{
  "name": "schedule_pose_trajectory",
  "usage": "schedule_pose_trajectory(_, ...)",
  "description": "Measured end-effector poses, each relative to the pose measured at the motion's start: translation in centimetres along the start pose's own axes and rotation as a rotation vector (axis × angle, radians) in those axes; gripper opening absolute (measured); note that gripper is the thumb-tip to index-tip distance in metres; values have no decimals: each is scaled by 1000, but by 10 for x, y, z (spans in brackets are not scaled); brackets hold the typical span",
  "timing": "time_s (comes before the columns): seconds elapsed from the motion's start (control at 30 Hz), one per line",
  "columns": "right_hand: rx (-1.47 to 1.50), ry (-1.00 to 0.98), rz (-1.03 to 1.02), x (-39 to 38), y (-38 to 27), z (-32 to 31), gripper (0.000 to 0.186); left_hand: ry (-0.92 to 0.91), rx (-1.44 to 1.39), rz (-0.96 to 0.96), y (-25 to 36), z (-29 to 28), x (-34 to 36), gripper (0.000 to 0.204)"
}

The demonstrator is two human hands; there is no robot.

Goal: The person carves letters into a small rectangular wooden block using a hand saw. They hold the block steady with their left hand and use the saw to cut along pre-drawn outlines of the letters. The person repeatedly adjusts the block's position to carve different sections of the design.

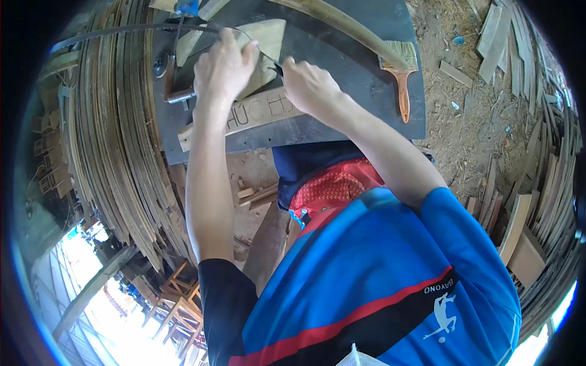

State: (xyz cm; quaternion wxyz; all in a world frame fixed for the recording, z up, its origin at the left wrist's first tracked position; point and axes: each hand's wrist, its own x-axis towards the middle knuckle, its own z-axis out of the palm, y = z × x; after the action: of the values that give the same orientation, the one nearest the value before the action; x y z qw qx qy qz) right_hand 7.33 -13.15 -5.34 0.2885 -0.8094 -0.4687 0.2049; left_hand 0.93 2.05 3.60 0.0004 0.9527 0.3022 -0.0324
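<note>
At the top of the dark tabletop (336, 91), my left hand (223, 70) pinches a thin dark cord (249, 38), near a long black strip (134, 29) arching from the left. My right hand (308, 85), to its right and lower, is closed on a small black object (278, 69) at the cord's lower end; its detail is hidden. Both hands are over pale wood offcuts (271, 36). A plank with marked lettering (256, 119) lies crosswise beneath my wrists.
A paintbrush (403, 91) and long curved wood piece (329, 21) lie at right. A metal clamp (180, 96) is at left. Stacked slats (110, 122) flank the table's left, loose boards (522, 238) its right. Wooden chairs (180, 287) stand lower left.
</note>
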Motion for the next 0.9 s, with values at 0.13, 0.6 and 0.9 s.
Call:
schedule_pose_trajectory(0.13, 1, -110, 61, -24, -2, -10, 21, 12, 61, 21, 10, -2, -12, 51)
schedule_pose_trajectory(0.6, 38, -67, 63, -49, 8, -6, 16, 73, -4, -58, -12, 8, -5, 54)
schedule_pose_trajectory(0.9, 52, -28, -38, -5, -5, -1, 14, 105, -4, 7, -13, 12, 0, 57)
